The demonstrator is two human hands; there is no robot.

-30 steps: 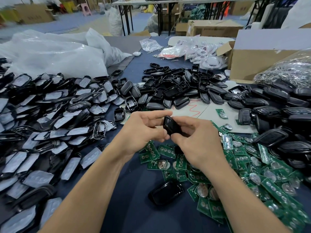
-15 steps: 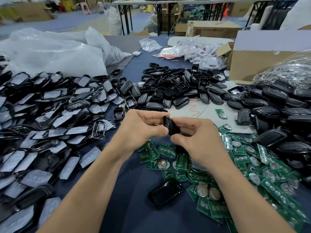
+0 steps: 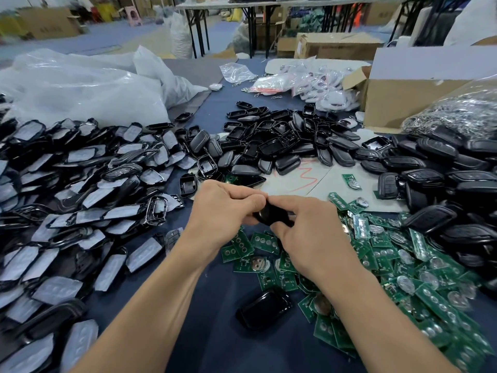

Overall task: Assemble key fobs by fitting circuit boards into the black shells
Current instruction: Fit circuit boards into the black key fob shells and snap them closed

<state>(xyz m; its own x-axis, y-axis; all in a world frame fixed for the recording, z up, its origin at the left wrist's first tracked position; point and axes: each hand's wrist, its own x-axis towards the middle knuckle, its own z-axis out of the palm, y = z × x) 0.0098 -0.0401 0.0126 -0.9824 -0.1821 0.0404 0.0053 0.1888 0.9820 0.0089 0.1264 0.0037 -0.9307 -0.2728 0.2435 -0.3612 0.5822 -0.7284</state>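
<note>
While both my hands were bunched together over the middle of the table, my left hand (image 3: pixel 228 211) and right hand (image 3: pixel 309 238) had a glossy black fob shell (image 3: pixel 271 214) pinched between them, thumbs and fingertips curled round its rounded edges. Most of it was hidden under my fingers, so I couldn't tell if a board sat inside.

Right under my wrists lay a messy heap of flat green circuit boards (image 3: pixel 403 265), lots of them with shiny round silver discs, spreading off to my right on the dark blue cloth (image 3: pixel 215 345). One more smooth, rounded black shell (image 3: pixel 265 308) lay by itself next to my right forearm, just beside the boards.

Off to my left was a big drift of black frames with dull grey film (image 3: pixel 67 211) over them, and straight ahead a pile of hollow black shell halves (image 3: pixel 269 146). On my right were chunky closed black fobs (image 3: pixel 443 184), with a cardboard box (image 3: pixel 403 98) and a clear bag of silvery metal bits (image 3: pixel 462 111) behind them. Crinkly clear plastic bags (image 3: pixel 80 84) sat far left.
</note>
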